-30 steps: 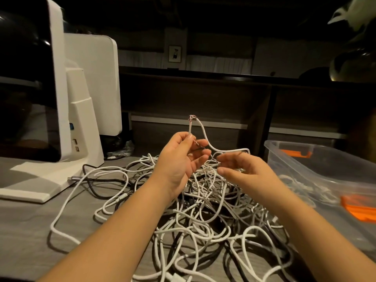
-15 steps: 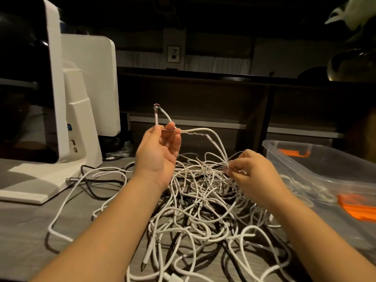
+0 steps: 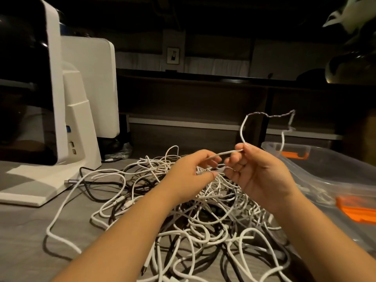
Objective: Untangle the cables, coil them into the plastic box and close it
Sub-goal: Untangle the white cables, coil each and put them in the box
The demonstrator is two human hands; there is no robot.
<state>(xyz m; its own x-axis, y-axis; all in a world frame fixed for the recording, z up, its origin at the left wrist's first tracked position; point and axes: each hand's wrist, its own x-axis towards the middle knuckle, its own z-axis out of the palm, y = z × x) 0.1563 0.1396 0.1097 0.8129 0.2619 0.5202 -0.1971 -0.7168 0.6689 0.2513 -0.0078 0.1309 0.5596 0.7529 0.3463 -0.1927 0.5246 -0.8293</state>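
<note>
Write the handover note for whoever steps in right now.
Left hand: pinches a white cable above the pile.
Right hand: pinches the same cable; its free end loops up over the box.
Box: open, right of the pile, some cable already inside. Lid not seen.
Done: one cable partly pulled free.
Left: untangle nearly everything, coil into the box, close it.
</note>
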